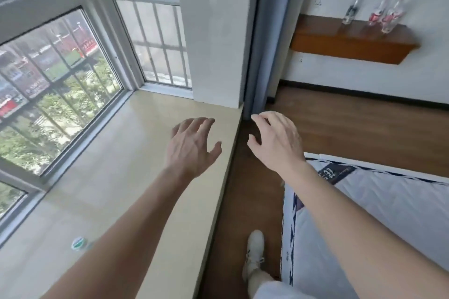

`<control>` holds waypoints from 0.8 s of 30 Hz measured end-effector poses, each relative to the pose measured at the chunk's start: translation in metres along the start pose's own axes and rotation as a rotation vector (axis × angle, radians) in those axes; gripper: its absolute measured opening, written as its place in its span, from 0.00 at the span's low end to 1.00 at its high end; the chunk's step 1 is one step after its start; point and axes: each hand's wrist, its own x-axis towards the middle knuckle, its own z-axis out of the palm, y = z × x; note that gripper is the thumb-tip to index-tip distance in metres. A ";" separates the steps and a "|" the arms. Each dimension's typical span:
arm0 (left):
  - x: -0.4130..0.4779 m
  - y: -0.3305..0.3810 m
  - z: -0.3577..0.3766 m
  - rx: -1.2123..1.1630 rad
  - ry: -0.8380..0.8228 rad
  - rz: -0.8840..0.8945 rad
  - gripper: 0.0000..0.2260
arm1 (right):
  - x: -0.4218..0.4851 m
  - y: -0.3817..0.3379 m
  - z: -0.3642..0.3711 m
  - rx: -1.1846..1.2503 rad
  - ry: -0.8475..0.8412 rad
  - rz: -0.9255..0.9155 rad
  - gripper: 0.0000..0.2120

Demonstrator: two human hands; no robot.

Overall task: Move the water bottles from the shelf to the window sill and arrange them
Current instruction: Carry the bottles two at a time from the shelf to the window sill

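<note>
Both arms out ahead, both grips empty. Left grip (192, 145) hovers above the window sill (145, 153) near its right edge, back of the hand up, fingers spread and loosely bent, thumb apart. Right grip (274, 141) hangs just past that edge, over the wooden floor (340, 128), fingers relaxed and drooping, nothing in it. The two grips are near each other but not touching. Water bottles well apart from both: up and to the right on the wooden shelf (352, 43) fixed to the far wall stand a dark-labelled bottle (352, 11), a red-labelled bottle (379, 11) and a second red-labelled bottle (393, 16), the two red ones close together, the dark one a little to their left. All blurred; upright as far as I can tell. One green-capped bottle (79, 243) sits on the sill behind my left forearm, mostly hidden, only the cap clear. A mattress (376, 213) lies under my right forearm. Blue curtain (272, 31) hangs between sill and shelf wall.
</note>
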 end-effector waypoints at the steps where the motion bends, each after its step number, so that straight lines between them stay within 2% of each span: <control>1: 0.010 0.008 0.004 -0.002 -0.001 0.023 0.25 | 0.001 0.012 0.000 -0.003 0.014 0.019 0.18; 9: 0.116 0.070 0.055 -0.017 0.010 0.157 0.25 | 0.043 0.114 0.021 -0.036 0.069 0.137 0.18; 17: 0.267 0.143 0.109 -0.038 -0.024 0.211 0.23 | 0.143 0.241 0.048 -0.040 0.080 0.232 0.19; 24: 0.364 0.179 0.139 -0.010 -0.016 0.225 0.24 | 0.214 0.311 0.063 -0.061 0.065 0.256 0.19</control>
